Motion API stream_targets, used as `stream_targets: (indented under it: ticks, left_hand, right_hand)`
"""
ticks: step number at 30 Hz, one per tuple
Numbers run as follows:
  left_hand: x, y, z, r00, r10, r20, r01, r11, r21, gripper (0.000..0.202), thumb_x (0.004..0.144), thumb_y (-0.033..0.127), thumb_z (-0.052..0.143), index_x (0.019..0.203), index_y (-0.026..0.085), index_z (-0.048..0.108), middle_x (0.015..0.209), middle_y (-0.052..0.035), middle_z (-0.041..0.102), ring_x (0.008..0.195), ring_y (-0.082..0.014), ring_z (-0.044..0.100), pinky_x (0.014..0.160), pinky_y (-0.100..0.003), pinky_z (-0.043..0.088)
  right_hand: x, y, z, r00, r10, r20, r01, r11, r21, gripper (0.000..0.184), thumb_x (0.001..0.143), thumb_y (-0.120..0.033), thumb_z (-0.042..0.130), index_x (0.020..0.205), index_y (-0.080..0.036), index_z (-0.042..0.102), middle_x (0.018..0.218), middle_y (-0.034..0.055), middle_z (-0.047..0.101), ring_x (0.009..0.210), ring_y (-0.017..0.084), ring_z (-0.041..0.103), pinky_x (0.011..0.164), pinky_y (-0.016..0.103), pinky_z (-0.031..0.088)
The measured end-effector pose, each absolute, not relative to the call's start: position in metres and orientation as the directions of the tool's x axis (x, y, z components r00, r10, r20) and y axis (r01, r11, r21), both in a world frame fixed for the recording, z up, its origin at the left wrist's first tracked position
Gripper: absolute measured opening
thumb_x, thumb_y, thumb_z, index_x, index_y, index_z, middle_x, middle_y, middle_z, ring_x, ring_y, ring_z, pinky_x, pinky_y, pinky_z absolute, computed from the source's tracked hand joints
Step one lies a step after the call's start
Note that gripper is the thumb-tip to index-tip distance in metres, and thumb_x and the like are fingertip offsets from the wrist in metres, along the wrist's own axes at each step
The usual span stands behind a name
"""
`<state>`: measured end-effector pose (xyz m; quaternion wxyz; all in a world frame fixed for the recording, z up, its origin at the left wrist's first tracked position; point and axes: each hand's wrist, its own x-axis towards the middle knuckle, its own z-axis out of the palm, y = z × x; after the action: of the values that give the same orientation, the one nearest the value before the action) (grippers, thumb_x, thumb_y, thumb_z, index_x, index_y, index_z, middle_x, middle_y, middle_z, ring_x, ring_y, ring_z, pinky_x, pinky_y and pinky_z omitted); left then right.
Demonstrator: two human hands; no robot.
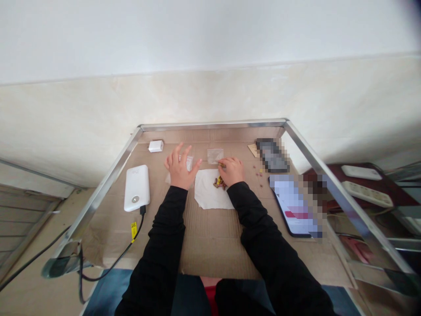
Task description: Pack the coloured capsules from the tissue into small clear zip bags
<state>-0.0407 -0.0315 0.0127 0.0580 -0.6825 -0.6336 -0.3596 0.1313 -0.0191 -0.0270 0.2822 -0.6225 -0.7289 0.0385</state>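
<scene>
My left hand (180, 166) lies flat with its fingers spread on a small clear plastic bag (188, 164) on the cardboard-covered table (210, 245). My right hand (231, 169) is curled, pinching a tiny yellowish piece at its fingertips near another small clear bag (215, 155). Just below that hand, several small red and yellow pieces (219, 182) lie in a pile on a white sheet of paper (211, 196). Both arms wear black sleeves.
A white power bank (137, 187) with a black cable lies at the left, a small white charger (155, 146) behind it. Two phones (294, 204) lie at the right, with a few loose beads (258, 172) nearby. A metal frame (210, 125) edges the table.
</scene>
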Motion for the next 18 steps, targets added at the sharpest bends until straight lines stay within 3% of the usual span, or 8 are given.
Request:
stream_targets:
  ticks: [5, 13, 16, 18]
  left_hand:
    - [-0.0374, -0.0327, 0.0106, -0.010, 0.822, 0.570, 0.874, -0.270, 0.405, 0.033, 0.073, 0.042, 0.052, 0.100, 0.023, 0.057, 0.113, -0.0062, 0.053, 0.103, -0.0230, 0.044, 0.091, -0.038, 0.023]
    - [-0.0394, -0.0306, 0.0070, 0.056, 0.845, 0.533, 0.839, -0.329, 0.433, 0.026, 0.074, 0.037, 0.052, 0.094, 0.022, 0.059, 0.100, -0.0045, 0.059, 0.097, -0.0208, 0.048, 0.092, -0.037, 0.024]
    - [-0.0408, -0.0289, 0.0046, 0.060, 0.844, 0.533, 0.832, -0.338, 0.441, 0.025, 0.074, 0.037, 0.053, 0.093, 0.022, 0.059, 0.097, -0.0040, 0.060, 0.095, -0.0208, 0.049, 0.091, -0.038, 0.026]
    - [-0.0423, -0.0274, 0.0032, 0.061, 0.844, 0.533, 0.823, -0.345, 0.452, 0.024, 0.074, 0.035, 0.053, 0.093, 0.021, 0.059, 0.095, -0.0039, 0.061, 0.094, -0.0206, 0.050, 0.089, -0.038, 0.029]
  right_hand:
    - [0.1317, -0.0170, -0.0310, -0.063, 0.918, 0.393, 0.882, 0.236, -0.408, 0.023, 0.076, -0.017, 0.043, 0.084, -0.019, 0.065, 0.090, 0.0053, 0.065, 0.089, 0.021, 0.048, 0.077, 0.036, 0.026]
    - [0.1320, -0.0177, -0.0311, -0.013, 0.920, 0.392, 0.870, 0.203, -0.449, 0.018, 0.073, -0.015, 0.045, 0.074, -0.019, 0.063, 0.081, 0.0058, 0.066, 0.085, 0.021, 0.050, 0.078, 0.037, 0.028]
    - [0.1331, -0.0160, -0.0292, 0.055, 0.913, 0.404, 0.766, 0.221, -0.604, 0.014, 0.069, -0.014, 0.048, 0.070, -0.018, 0.061, 0.078, 0.0054, 0.065, 0.083, 0.020, 0.053, 0.078, 0.036, 0.033]
    - [0.1339, -0.0133, -0.0278, 0.129, 0.913, 0.387, 0.573, 0.250, -0.781, 0.010, 0.068, -0.016, 0.050, 0.069, -0.017, 0.059, 0.076, 0.0045, 0.063, 0.078, 0.018, 0.055, 0.076, 0.033, 0.038]
